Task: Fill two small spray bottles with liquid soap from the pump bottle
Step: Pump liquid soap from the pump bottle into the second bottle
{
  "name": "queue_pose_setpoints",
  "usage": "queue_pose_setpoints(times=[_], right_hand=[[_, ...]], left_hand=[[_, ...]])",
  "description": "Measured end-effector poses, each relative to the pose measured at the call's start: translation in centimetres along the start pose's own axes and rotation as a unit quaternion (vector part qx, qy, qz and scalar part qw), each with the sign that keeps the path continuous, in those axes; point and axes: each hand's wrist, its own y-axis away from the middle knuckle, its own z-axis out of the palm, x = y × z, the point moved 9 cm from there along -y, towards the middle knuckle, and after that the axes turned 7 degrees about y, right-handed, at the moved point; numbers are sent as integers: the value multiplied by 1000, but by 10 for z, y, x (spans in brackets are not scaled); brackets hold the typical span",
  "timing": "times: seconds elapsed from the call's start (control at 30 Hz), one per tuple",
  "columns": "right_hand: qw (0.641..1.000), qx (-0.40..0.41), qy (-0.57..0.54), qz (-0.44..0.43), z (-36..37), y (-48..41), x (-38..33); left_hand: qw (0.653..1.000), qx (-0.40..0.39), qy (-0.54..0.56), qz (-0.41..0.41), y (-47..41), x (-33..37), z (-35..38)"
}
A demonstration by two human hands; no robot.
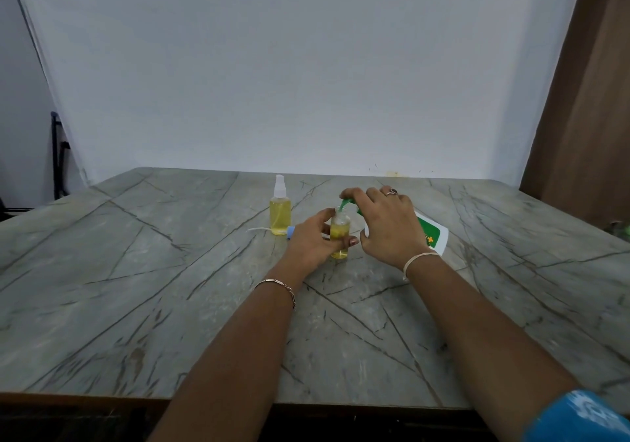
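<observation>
Here the left hand (313,240) wraps around the open bottle (340,233), thumb on the far side and fingers curled across the front, holding it upright on the counter (170,288). The right hand (385,223) lies curled over the head of the pump bottle (431,233), its fingers bent over the green spout (347,201) and its thumb low against the white body. The spout tip sits right at the open bottle's mouth, touching it or just above; which, I cannot tell. Yellow soap fills the lower part of the bottle, with clear glass left below the neck, so this looks like the second fill, partly done.

To do it well, the mouth should stay directly under the spout tip, and each press should be slow and full, since thick soap can string and run down the outside of a narrow neck. The left hand's job is to stop the light bottle tipping. Room should be left at the top for the sprayer's tube.

That blue sprayer (290,232) lies on the counter just left of the left hand, its thin tube pointing left. Behind it stands the capped bottle (280,213), full of yellow soap.
</observation>
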Motion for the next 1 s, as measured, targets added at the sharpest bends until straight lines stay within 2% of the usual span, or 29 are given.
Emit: queue_pose_setpoints(times=[1.0], right_hand=[[1000, 5, -8, -5, -1, 1, 2]], left_hand=[[1000, 5, -5, -11, -4, -9, -1]])
